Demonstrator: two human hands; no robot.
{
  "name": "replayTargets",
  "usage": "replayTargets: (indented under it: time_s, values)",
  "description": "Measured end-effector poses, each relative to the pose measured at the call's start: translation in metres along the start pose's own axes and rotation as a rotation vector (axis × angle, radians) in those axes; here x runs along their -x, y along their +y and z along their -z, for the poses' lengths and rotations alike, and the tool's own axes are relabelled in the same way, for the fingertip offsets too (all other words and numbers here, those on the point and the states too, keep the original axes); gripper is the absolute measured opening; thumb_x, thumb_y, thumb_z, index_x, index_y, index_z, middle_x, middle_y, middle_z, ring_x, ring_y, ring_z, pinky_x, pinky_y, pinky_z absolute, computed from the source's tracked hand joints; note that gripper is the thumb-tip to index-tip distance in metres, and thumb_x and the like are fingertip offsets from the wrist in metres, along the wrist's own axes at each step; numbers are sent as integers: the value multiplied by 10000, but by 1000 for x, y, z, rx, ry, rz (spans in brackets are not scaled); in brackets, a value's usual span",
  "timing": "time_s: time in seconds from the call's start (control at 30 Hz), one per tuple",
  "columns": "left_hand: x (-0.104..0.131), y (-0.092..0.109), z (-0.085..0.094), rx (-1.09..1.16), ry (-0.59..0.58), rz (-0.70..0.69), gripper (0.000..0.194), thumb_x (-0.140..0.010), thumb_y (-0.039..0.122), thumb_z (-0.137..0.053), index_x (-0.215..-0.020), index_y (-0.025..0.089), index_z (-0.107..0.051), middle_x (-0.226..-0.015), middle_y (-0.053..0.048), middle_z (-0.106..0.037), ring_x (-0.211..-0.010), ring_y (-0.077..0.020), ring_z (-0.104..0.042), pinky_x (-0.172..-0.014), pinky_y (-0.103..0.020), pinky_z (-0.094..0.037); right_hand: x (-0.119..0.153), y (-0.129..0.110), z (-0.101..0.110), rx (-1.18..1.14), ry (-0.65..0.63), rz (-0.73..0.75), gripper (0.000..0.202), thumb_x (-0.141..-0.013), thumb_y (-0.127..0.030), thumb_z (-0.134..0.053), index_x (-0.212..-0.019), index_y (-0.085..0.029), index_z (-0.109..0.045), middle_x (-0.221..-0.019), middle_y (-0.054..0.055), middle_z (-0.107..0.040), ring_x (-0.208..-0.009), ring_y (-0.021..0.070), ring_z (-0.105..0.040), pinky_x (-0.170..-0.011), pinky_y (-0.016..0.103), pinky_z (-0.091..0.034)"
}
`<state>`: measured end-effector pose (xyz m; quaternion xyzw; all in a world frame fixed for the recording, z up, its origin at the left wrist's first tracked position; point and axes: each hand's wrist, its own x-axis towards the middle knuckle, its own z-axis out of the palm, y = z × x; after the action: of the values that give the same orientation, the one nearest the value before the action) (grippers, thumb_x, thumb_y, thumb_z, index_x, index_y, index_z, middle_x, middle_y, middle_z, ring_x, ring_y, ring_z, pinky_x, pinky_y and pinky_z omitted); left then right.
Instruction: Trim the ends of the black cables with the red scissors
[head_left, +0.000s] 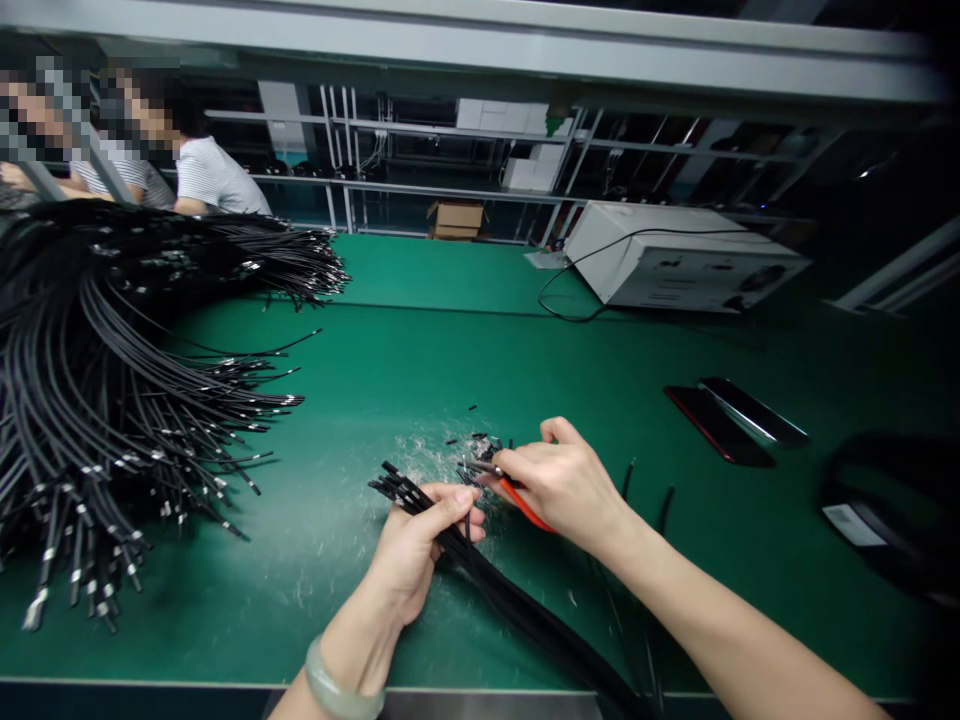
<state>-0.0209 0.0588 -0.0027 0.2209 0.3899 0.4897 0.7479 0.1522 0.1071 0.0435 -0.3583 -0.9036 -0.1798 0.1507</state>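
Observation:
My left hand (420, 545) is closed around a bundle of black cables (517, 610), whose cut ends stick out past the thumb toward the upper left. One cable end stands apart by the fingertips. In my right hand (562, 485) is a pair of cutting pliers (517, 495) with orange-red handles, its jaws close to my left fingertips. Whether the jaws touch a cable I cannot tell. Beyond the hands lie short black offcuts (480, 440) and thin clear shreds (427, 445) on the green table mat (360, 370).
A large heap of black cables (112, 330) with silvery ends covers the left. A white metal box (675, 260) with a cord stands at the back right. Two dark phones (720, 425) and a black coil (892, 510) lie right. Two people (217, 175) sit beyond, at left.

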Motion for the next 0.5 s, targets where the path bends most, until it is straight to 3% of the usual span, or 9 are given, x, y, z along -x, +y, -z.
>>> replayTargets:
  time_s: [0.13,0.23,0.4,0.5]
  values:
    - [1,0,0,13,-7,-3,239,-675,279,-726,-831,104,-680,-666,-58,-659,-583,-128,-602,-565,-206,-456,0,-3,2,-110,-68,-106,189,-852,-332,-493,-804,-175,-587,-619,2,-587,-574,107,-489,-738,301,-230]
    - [1,0,0,31,-14,-1,218,-673,272,-727,-815,111,-684,-662,-54,-661,-578,-125,-601,-567,-204,-455,2,-8,-2,-95,-59,-98,150,-835,-292,-509,-798,-172,-592,-646,13,-577,-666,132,-519,-769,313,-223]
    - [1,1,1,40,-29,15,217,-680,266,-721,-824,107,-689,-661,-56,-663,-582,-123,-601,-574,-201,-451,5,-10,-7,-28,-5,-61,169,-856,-211,-460,-796,-170,-613,-588,11,-557,-593,118,-484,-764,327,-250]
    - [1,1,1,36,-38,20,234,-678,271,-723,-839,105,-687,-662,-56,-661,-583,-124,-597,-572,-206,-447,3,-12,-6,-136,31,-183,224,-868,-246,-453,-739,-175,-621,-547,7,-557,-509,100,-437,-723,326,-288]
